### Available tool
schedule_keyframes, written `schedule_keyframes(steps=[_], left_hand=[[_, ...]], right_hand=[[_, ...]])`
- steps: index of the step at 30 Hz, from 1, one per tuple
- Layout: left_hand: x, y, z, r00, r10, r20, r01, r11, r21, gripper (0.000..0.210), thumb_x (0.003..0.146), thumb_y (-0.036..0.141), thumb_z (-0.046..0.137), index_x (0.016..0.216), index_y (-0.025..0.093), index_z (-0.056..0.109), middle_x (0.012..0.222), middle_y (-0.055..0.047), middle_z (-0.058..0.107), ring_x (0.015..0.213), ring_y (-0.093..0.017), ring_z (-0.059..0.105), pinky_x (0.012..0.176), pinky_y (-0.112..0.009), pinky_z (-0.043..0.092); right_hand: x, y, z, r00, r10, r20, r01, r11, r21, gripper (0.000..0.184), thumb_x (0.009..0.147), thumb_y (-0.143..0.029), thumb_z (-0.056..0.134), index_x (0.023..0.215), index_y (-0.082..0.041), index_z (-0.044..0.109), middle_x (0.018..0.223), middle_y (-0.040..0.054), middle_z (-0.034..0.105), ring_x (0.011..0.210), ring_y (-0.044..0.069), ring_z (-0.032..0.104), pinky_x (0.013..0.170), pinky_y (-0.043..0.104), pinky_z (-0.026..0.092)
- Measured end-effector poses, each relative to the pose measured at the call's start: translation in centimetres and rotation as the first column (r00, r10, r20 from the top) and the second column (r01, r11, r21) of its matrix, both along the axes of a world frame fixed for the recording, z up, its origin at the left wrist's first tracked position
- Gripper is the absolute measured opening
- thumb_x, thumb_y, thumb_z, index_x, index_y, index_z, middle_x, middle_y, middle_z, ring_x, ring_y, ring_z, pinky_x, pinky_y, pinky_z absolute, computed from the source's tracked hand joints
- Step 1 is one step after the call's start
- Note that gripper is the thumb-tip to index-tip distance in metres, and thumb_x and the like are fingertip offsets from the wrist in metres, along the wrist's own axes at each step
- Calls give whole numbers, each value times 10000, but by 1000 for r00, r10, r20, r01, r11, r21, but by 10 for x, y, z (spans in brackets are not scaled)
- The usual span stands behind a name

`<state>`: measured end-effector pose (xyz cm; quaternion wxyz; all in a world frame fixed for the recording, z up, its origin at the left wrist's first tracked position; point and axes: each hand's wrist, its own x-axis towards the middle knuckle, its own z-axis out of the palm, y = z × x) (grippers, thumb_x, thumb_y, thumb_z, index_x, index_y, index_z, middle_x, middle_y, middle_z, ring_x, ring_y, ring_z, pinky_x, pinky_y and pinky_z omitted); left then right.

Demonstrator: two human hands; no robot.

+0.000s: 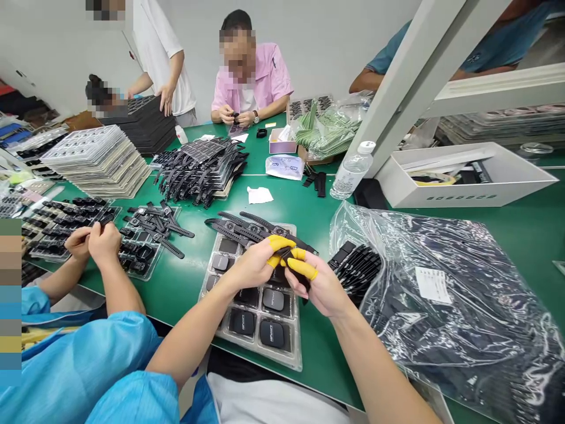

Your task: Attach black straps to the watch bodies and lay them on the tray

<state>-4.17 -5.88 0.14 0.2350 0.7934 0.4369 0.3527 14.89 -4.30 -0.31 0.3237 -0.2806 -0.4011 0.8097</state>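
My left hand (pixel 260 262) and my right hand (pixel 320 282) meet over a clear plastic tray (pixel 282 355), yellow cots on several fingertips. Both are closed on a black watch strap (pixel 286 254), pinched between the fingertips; whether a watch body is attached is hidden by my fingers. Square black watch faces (pixel 272 334) sit in the tray's compartments. Across its far end lie several assembled watches with black straps (pixel 229 226). Just right of my right hand, a bunch of black straps (pixel 359 265) pokes out of a large clear bag (pixel 468 259).
At left, a co-worker's hands (pixel 103 241) work beside trays of watches (pixel 161 227). A strap pile (pixel 198 168) and stacked trays (pixel 95 162) stand farther back. A water bottle (pixel 352 174) and white box (pixel 459 191) stand behind the bag. Another person (pixel 251 76) sits opposite.
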Motion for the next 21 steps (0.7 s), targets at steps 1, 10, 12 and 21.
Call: schedule_keyframes(steps=[1, 10, 12, 21], left_hand=[[1, 0, -1, 1000, 15, -9, -15, 1000, -7, 492, 925, 76, 427, 1375, 197, 586, 1374, -122, 679, 1305, -237, 645, 1130, -431, 545], [4, -3, -4, 997, 64, -48, -65, 998, -16, 500, 968, 126, 417, 1450, 185, 536, 1388, -151, 623, 1343, -267, 593, 1159, -460, 519], [3, -4, -1, 999, 34, -36, -35, 999, -24, 469, 1017, 183, 401, 1470, 188, 524, 1386, -148, 610, 1323, -257, 597, 1162, -450, 516], [0, -4, 8, 949, 12, -315, -33, 998, -60, 440, 965, 247, 514, 1380, 131, 602, 1220, -162, 633, 1176, -301, 600, 1061, -477, 567]], right_hand=[[-1, 0, 0, 1000, -9, -9, 9, 1000, -10, 380, 819, -515, 819, 892, -214, 597, 514, -59, 553, 385, 64, 321, 375, 193, 227], [-4, -2, 4, 993, -51, -110, 39, 993, -114, 391, 795, -497, 846, 817, -226, 565, 513, -64, 496, 412, 66, 288, 381, 194, 191], [-3, -1, 2, 993, -50, -110, 35, 991, -132, 396, 791, -497, 850, 810, -225, 563, 510, -67, 488, 407, 61, 279, 379, 191, 186], [2, 6, -7, 1000, 26, -5, -27, 976, -217, 459, 709, -490, 910, 753, -205, 553, 484, -78, 468, 390, 35, 264, 355, 160, 166]])
